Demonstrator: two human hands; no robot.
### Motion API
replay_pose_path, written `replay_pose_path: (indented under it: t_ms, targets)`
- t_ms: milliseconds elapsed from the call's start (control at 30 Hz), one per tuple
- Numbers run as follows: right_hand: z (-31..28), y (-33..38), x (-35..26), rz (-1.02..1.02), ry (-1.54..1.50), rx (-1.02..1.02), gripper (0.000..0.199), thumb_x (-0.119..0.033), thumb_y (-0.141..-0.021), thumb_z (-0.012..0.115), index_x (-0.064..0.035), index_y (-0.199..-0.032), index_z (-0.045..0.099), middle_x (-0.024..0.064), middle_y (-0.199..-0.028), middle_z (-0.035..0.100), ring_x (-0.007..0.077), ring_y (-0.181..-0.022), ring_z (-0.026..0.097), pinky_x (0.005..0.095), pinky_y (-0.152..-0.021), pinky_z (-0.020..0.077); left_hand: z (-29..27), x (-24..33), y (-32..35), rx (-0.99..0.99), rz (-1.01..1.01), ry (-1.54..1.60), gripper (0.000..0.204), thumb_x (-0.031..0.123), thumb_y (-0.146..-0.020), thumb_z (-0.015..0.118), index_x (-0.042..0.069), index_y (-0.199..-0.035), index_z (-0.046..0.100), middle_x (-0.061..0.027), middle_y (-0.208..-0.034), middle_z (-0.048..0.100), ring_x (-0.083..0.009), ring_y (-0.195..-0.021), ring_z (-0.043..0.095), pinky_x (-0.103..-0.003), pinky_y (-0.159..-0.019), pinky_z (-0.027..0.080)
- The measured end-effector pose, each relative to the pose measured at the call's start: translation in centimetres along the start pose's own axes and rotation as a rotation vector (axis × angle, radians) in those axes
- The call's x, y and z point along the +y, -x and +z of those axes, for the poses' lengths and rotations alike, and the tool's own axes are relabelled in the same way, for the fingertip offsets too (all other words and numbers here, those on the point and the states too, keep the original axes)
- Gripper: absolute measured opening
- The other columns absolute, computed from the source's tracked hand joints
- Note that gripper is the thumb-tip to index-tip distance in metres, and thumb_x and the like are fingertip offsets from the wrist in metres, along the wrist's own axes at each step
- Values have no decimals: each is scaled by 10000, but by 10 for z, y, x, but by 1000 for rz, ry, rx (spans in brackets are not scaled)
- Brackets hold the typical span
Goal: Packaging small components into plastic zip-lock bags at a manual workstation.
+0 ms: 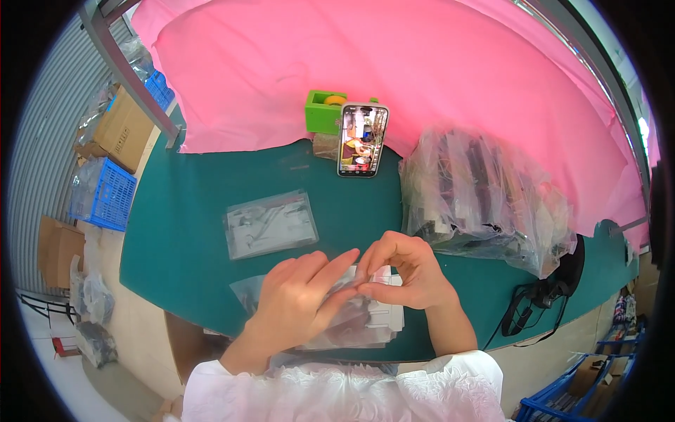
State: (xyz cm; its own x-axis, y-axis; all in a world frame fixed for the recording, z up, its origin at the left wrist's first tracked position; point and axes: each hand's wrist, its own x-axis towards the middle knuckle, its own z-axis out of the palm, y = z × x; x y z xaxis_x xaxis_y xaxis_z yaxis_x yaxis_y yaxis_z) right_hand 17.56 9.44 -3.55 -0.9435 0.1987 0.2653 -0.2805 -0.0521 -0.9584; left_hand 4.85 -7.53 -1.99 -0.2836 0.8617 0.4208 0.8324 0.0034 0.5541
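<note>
Above the near edge of the green table, my left hand (295, 299) and my right hand (408, 271) meet at the fingertips. Both pinch the edge of a clear plastic bag (334, 325); the exact grip is partly hidden by the fingers. Beneath my hands lies a loose pile of clear bags, with a white flat piece (385, 316) showing at the right of the pile. Farther off to the left, a flat clear packet (271, 224) with grey and white contents lies by itself on the table.
A lit phone (363, 141) leans upright against a green tape dispenser (325, 111). To its right sits a big clear sack (485, 197) of packed items. A black strap with a cable (538, 299) lies at the right edge. Pink cloth (394, 56) hangs behind the table (183, 211).
</note>
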Motion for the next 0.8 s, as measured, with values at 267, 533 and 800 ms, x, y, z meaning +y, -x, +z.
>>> replay_pose_path:
  t_ms: [267, 533, 800]
  targets:
    - [5, -4, 4, -194, 383, 122, 325, 71, -626, 746, -28, -932, 701, 79, -925, 610, 153, -785, 605, 280, -692, 494, 0, 5, -4, -29, -66, 9, 429, 105, -715, 755, 20, -1125, 663, -92, -747, 559, -281, -610, 565, -384, -546, 442]
    - [7, -5, 8, -209, 392, 155, 339, 59, -601, 749, -35, -925, 720, 75, -985, 561, 126, -746, 576, 248, -648, 495, 1, 3, -4, -67, -54, 50, 386, 82, -748, 730, -4, -1115, 649, -114, -783, 607, -296, -629, 597, -393, -551, 463]
    - [5, -4, 11, -255, 517, 130, 284, 38, -592, 748, -50, -860, 724, 86, -963, 587, 135, -761, 605, 251, -630, 506, 9, -4, -1, -91, -58, 83, 248, 79, -771, 704, 20, -1008, 665, -91, -755, 602, -294, -631, 594, -388, -551, 458]
